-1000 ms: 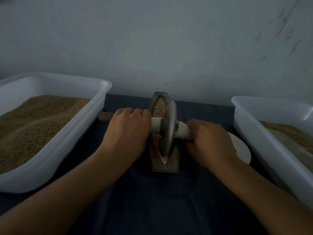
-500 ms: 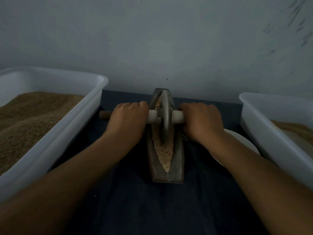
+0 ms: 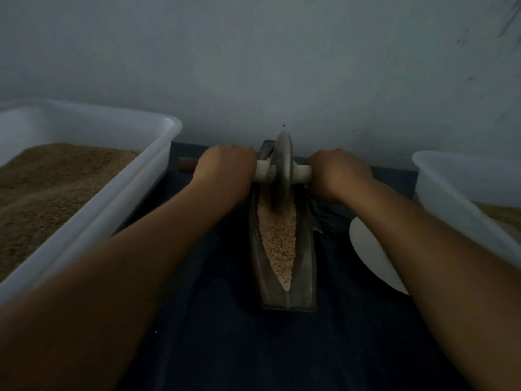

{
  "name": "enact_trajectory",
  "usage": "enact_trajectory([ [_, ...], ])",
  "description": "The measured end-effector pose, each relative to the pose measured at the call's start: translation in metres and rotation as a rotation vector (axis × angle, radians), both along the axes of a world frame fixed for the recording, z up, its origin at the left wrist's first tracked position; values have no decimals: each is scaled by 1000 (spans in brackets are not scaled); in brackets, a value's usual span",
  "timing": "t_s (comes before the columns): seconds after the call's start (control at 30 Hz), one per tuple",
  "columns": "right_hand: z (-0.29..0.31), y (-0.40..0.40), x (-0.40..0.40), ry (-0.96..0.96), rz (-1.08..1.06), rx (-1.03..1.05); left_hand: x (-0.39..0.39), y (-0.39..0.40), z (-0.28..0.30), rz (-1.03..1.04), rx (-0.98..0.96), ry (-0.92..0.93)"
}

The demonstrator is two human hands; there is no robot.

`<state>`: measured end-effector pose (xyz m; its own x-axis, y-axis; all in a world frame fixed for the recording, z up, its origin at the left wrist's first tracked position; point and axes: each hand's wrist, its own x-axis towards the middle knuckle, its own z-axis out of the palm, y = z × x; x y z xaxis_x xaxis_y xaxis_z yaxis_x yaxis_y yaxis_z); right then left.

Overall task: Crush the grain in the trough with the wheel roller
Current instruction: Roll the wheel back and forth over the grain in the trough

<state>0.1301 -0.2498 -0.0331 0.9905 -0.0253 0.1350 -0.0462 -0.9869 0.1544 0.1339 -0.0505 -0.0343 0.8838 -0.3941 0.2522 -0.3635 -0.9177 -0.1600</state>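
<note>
A dark boat-shaped trough (image 3: 303,249) lies lengthwise on the dark cloth, holding pale tan grain (image 3: 277,238). The grey wheel roller (image 3: 282,170) stands upright at the trough's far end, its rim down in the grain. A pale axle runs through the wheel, with a brown tip showing at the far left. My left hand (image 3: 225,169) grips the axle left of the wheel. My right hand (image 3: 339,174) grips it on the right side. Both arms are stretched forward.
A large white tub (image 3: 118,193) heaped with brown grain stands at the left. Another white tub (image 3: 462,198) stands at the right. A white round plate (image 3: 369,252) lies partly under my right forearm. A pale wall rises just behind the trough.
Both hands have pushed the wheel roller from the near part of the trough to its far end, uncovering the grain in the near half.
</note>
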Motion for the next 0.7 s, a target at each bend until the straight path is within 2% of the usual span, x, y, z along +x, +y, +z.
enact_trajectory([
  [0.23,-25,0,-55,-279,111,29,-41,6,-11,-14,24,-148],
  [0.37,-27,1,-85,-308,161,90,-70,10,-11,-23,33,-175],
  [0.7,-19,6,-131,-367,247,92,-108,31,-5,-98,-178,-146],
])
